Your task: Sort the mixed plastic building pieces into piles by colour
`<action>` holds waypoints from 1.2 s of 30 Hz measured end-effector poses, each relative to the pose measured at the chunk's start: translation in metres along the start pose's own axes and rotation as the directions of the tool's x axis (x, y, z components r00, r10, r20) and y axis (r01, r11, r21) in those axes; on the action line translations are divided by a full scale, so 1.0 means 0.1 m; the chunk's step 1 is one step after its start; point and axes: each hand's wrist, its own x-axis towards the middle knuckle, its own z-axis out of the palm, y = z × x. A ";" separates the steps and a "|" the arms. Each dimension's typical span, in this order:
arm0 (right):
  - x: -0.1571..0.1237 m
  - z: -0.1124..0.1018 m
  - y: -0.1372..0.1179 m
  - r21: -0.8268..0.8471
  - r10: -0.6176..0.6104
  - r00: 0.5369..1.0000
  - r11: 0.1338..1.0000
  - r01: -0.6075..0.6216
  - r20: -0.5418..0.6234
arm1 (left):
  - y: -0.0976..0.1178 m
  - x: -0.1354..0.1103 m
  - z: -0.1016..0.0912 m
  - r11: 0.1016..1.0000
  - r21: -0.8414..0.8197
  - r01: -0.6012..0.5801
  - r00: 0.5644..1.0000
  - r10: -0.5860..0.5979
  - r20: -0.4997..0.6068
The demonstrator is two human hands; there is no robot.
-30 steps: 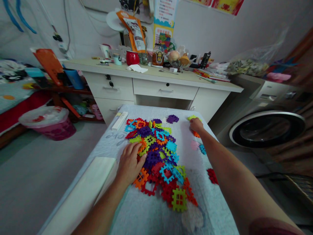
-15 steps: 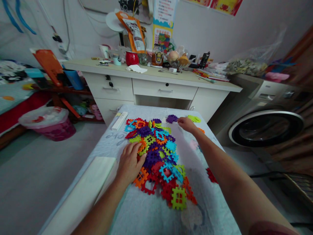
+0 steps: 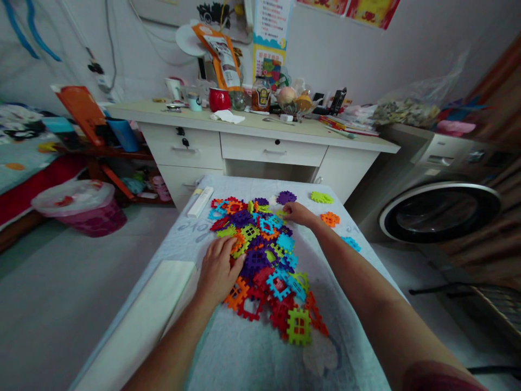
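Note:
A heap of flat interlocking plastic tiles [image 3: 264, 255] in purple, red, orange, green and blue covers the middle of a small table with a pale blue cloth [image 3: 244, 347]. My left hand [image 3: 217, 271] lies flat and open on the heap's left edge, fingers spread over orange and purple tiles. My right hand [image 3: 297, 213] reaches to the heap's far right corner, fingers curled down onto tiles there; whether it grips one is hidden. Sorted apart lie a purple tile pile [image 3: 286, 197], a green pile [image 3: 321, 197], an orange pile [image 3: 330, 219] and a blue tile [image 3: 350, 243].
A white box [image 3: 201, 201] lies at the table's far left and a white slab [image 3: 138, 326] along its near left edge. Behind stands a cluttered white desk [image 3: 260, 146], a washing machine [image 3: 439, 212] at right, and a pink bin [image 3: 81, 209] on the floor at left.
My right hand has drawn back leftward from the green pile at the far right corner to the heap's far edge. The left hand has stayed put.

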 end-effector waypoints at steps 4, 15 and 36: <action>-0.08 -0.07 0.09 -0.016 0.064 0.988 0.998 -0.067 -0.141 | -0.01 0.00 0.01 1.000 0.007 -0.008 1.000 0.008 -0.002; -0.33 0.02 0.34 -0.150 0.000 1.000 0.989 0.000 0.002 | -0.01 0.00 0.02 1.000 0.003 -0.007 1.000 0.007 -0.004; -0.13 -0.32 0.99 0.020 0.494 0.803 0.855 -0.518 -0.332 | -0.03 0.01 0.03 1.000 0.018 -0.017 1.000 0.017 0.000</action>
